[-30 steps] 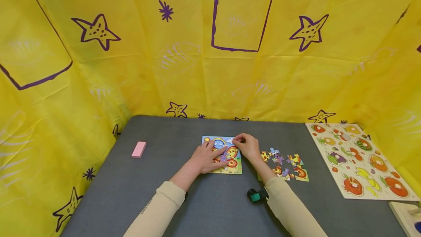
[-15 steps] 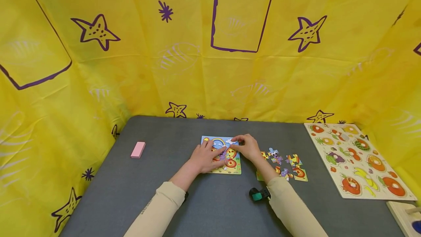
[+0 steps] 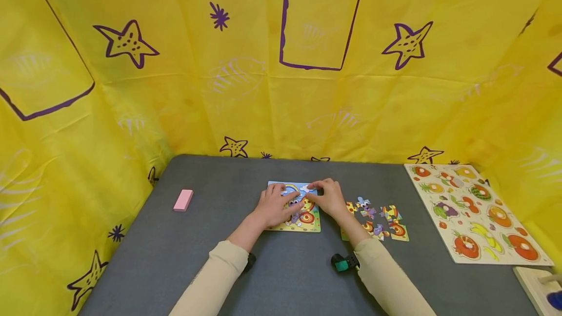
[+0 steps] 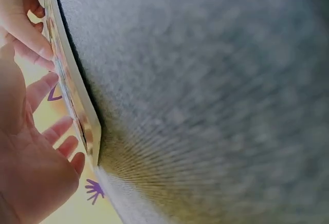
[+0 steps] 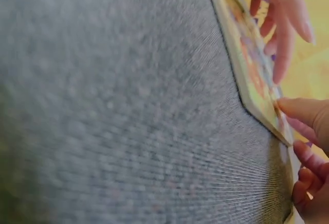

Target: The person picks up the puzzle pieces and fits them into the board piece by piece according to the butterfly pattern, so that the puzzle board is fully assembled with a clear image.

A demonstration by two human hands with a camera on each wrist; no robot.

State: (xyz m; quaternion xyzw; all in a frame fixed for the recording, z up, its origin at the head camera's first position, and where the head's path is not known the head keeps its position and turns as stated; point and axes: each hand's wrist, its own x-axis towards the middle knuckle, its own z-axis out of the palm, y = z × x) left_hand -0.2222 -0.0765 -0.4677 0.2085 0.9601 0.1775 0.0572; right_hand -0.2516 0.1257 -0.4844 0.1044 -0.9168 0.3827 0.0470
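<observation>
A square jigsaw puzzle (image 3: 303,227) with a butterfly, rainbow and cloud picture lies on the dark table, partly hidden by both hands. My left hand (image 3: 273,207) rests at its left side, fingers spread and nearly straight over the picture; in the left wrist view that hand (image 4: 36,147) has its fingertips by the board's edge. At the upper right, the thumb and index finger of my right hand (image 3: 330,200) pinch a puzzle piece by the white cloud (image 3: 306,189). The other right fingers curl near the board's edge in the right wrist view.
Several loose puzzle pieces (image 3: 390,212) lie right of the puzzle, partly behind the right forearm. A pink block (image 3: 183,200) sits at the left. Farther right are a wooden fruit board (image 3: 476,218) and part of another wooden toy (image 3: 529,282). A yellow curtain (image 3: 246,96) hangs behind.
The left hand has drawn back slightly left, uncovering more of the butterfly. The right thumb has moved away from the index fingertip and down toward the puzzle's middle.
</observation>
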